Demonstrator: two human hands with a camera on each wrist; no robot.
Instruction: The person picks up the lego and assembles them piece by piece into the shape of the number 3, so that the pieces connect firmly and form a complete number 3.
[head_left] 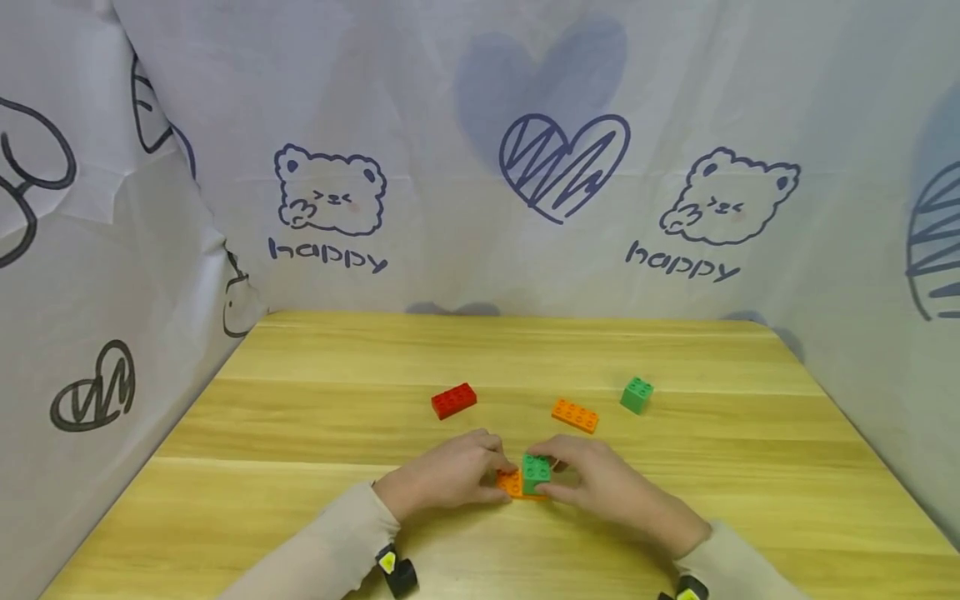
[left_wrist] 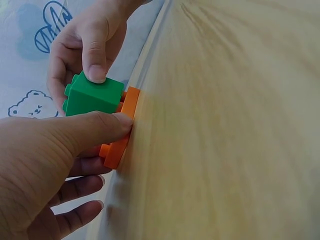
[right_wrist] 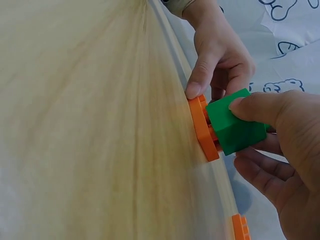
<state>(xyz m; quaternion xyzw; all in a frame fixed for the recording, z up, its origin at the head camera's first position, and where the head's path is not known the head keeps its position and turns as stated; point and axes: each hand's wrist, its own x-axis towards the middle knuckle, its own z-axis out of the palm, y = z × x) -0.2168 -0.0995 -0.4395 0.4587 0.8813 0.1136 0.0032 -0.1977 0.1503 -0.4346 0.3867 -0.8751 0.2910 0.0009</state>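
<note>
My left hand (head_left: 453, 471) pinches one end of a flat orange toy brick (left_wrist: 116, 150) between thumb and fingers, down at the tabletop. From the other side my right hand (head_left: 600, 483) holds a green cube-shaped brick (head_left: 536, 473) by thumb and fingers. In both wrist views the green brick sits right at the orange brick's studs, slightly tilted, with a few orange studs showing beside it. The studs of the green brick face up in the head view.
Beyond the hands lie a red brick (head_left: 453, 401) at the left, a second flat orange brick (head_left: 575, 416) and a second green brick (head_left: 637, 395) at the right. All rest on the wooden table (head_left: 300, 400). A printed white cloth (head_left: 450, 250) hangs behind it.
</note>
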